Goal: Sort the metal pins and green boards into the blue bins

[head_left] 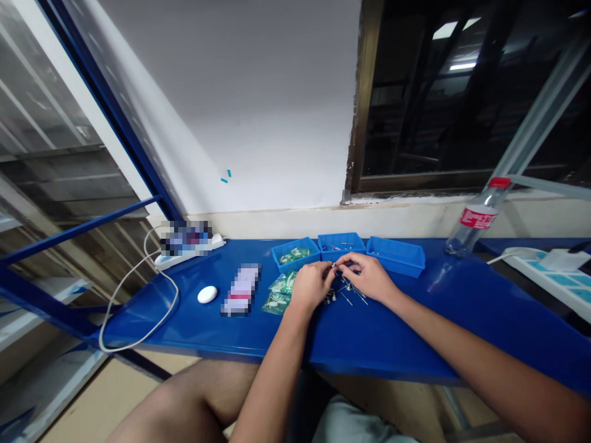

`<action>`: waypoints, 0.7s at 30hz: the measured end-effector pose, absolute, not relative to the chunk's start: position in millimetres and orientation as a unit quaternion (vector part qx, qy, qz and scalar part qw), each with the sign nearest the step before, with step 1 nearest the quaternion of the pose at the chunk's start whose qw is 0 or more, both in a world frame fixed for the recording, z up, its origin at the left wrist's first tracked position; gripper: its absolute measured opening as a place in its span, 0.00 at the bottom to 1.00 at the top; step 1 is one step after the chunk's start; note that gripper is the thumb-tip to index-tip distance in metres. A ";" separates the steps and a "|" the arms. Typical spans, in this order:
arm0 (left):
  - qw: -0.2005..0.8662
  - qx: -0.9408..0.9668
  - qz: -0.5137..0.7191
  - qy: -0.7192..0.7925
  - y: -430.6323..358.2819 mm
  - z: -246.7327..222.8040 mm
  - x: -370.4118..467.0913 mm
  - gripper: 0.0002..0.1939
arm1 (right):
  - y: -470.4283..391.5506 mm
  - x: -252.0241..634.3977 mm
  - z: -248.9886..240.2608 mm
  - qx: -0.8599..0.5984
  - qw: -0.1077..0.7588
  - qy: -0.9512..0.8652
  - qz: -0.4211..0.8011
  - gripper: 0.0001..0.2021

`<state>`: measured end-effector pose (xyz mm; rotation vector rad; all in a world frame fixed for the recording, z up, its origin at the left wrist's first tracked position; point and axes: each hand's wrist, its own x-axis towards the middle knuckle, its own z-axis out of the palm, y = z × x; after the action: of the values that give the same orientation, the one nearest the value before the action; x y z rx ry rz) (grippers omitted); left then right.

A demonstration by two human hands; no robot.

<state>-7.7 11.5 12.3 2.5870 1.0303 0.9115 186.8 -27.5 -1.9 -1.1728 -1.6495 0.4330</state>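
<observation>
My left hand [314,284] and my right hand [364,275] meet over the blue table, fingertips pinched together on a tiny pale piece, too small to name. Below them lies a loose pile of thin metal pins [347,294], some with round ends, partly hidden by my hands. Beside my left hand are green-and-clear plastic packets [277,301] with small parts inside. Just behind my hands stand three blue bins: the left bin [276,254] holds green packets, the middle bin [357,236] a few thin metal pieces, and the right bin [406,261] is partly seen inside.
Left on the table [194,329] are a white oval object [207,295], a blurred-out flat item [241,290] and a white cable [173,307]. A power strip [191,251] sits at the back left, another power strip [554,280] at right. A clear bottle [478,218] stands near the wall.
</observation>
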 end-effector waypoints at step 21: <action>0.107 0.883 0.277 0.362 2.8 21.8 -7.2 0.22 | -26.0 187.4 -4.4 -0.505 0.491 -0.695 0.144 0.07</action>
<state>-7.2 2.8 21.8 2.6006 1.0654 0.8165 187.4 -26.0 -4.4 -1.2265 -1.6861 0.3491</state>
